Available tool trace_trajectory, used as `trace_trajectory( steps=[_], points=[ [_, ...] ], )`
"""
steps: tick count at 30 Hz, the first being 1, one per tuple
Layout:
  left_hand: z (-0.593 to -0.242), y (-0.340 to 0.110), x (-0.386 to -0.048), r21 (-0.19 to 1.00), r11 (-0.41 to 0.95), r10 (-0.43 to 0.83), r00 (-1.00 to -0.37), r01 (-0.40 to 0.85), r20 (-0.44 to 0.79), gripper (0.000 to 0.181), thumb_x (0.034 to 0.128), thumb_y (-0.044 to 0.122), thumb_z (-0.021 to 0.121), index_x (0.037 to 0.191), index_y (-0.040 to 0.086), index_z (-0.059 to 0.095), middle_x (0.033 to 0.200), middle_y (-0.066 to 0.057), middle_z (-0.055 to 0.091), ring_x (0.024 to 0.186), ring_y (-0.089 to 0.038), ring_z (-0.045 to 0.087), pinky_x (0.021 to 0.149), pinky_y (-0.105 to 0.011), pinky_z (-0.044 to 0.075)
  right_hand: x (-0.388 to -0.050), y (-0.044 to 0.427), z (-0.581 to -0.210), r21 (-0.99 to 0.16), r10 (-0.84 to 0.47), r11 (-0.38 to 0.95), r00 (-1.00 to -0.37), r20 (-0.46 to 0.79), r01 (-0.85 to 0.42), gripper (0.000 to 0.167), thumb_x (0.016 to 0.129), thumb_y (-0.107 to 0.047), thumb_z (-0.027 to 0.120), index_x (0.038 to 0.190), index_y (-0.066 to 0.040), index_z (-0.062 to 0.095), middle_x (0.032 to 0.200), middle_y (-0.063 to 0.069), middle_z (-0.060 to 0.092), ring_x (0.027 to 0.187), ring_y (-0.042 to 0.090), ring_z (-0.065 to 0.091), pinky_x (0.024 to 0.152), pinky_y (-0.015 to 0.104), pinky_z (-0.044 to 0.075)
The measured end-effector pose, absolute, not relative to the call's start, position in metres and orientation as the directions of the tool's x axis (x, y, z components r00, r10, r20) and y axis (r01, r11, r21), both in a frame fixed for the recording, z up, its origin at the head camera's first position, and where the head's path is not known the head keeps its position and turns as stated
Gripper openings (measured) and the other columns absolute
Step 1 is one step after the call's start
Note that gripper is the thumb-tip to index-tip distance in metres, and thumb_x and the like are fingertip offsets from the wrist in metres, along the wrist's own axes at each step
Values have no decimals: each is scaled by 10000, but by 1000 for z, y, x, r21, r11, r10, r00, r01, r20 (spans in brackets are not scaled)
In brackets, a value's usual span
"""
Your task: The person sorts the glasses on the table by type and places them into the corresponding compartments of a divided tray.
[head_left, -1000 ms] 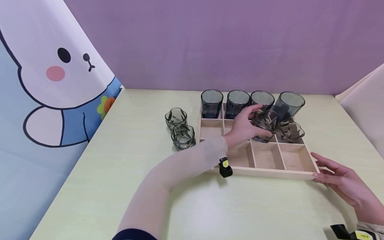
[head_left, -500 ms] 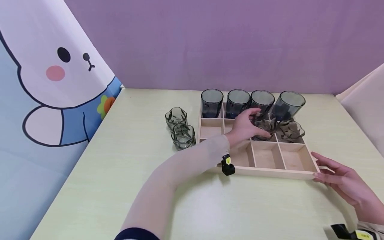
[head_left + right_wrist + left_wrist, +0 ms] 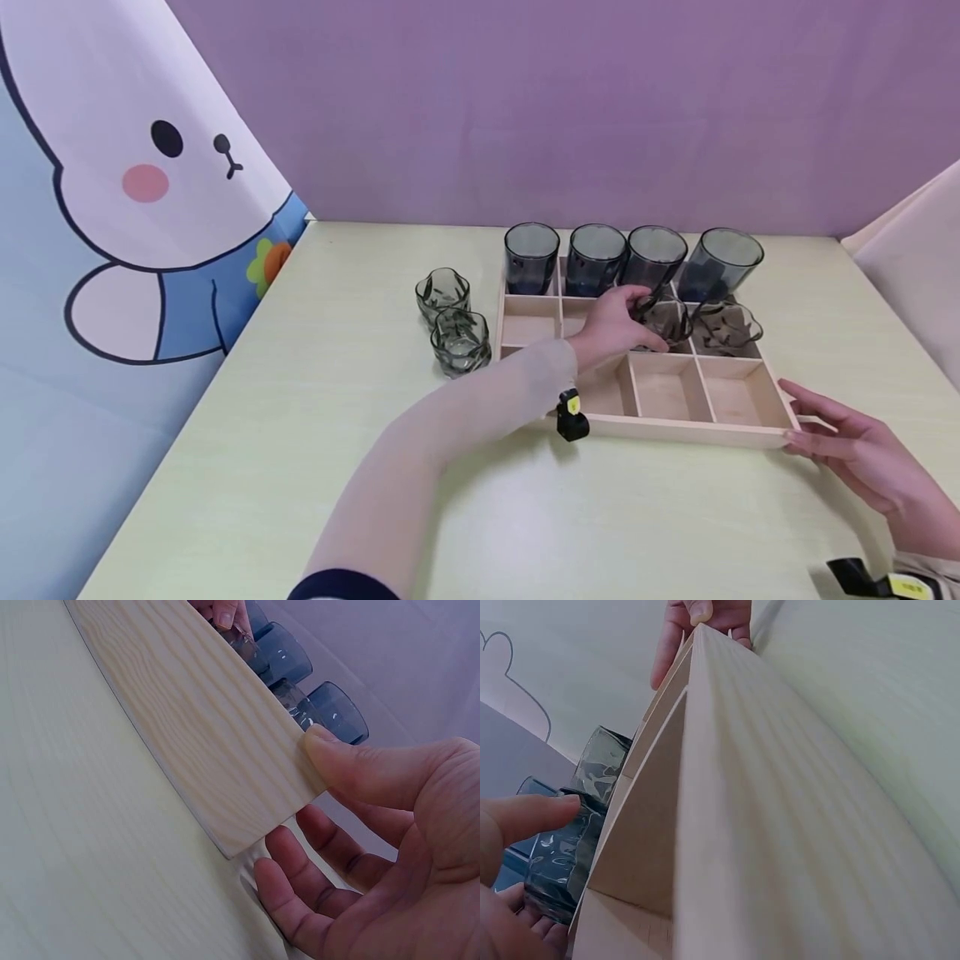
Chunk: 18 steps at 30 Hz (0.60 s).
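Observation:
My left hand (image 3: pixel 609 327) holds a short, wavy grey glass (image 3: pixel 670 322) between thumb and fingers. The glass sits low in a middle-row compartment of the wooden divided tray (image 3: pixel 675 431). Beside it on the right, another wavy glass (image 3: pixel 726 327) occupies its own compartment. With thumb on the front wall and fingers around the side, my right hand (image 3: pixel 855 450) grips the tray's front right corner, as the right wrist view shows. In the left wrist view the held glass (image 3: pixel 562 855) lies between thumb and fingers; its base is hidden.
Tall grey tumblers (image 3: pixel 531 258) stand along the tray's back row; the rightmost tumbler (image 3: pixel 722 262) leans to the right. Two more wavy glasses (image 3: pixel 461 340) are on the table (image 3: pixel 360 333) left of the tray. A purple backdrop (image 3: pixel 525 108) rises behind the table.
My left hand has lowered the wavy glass from above the tray into the compartment. My right hand stays at the tray's corner.

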<state>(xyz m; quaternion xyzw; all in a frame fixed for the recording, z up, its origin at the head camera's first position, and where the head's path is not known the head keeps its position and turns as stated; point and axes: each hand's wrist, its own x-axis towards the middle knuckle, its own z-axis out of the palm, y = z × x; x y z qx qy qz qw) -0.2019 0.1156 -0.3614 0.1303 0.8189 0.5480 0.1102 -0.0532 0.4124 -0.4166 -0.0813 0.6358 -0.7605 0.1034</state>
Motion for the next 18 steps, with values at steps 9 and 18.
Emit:
trace_trajectory(
  steps=[9, 18],
  points=[
    [-360, 110, -202, 978, 207, 356, -931, -8, -83, 827, 685, -4, 900, 1422, 101, 540, 1407, 28, 563, 1279, -120, 512, 994, -201, 436, -54, 413, -415, -989, -229, -130, -972, -45, 77, 678, 932, 225, 470, 1427, -228, 570, 1082, 8, 499, 922, 91, 635, 722, 213, 547],
    [-352, 95, -199, 994, 17, 336, -936, -106, -106, 784, 724, -14, 868, 1421, 117, 534, 1365, 28, 594, 1236, -112, 549, 1004, -213, 442, -52, 414, -419, -983, -258, -174, -966, -7, 54, 674, 931, 239, 447, 1442, -187, 552, 1095, 9, 513, 928, 101, 641, 716, 208, 539]
  ],
)
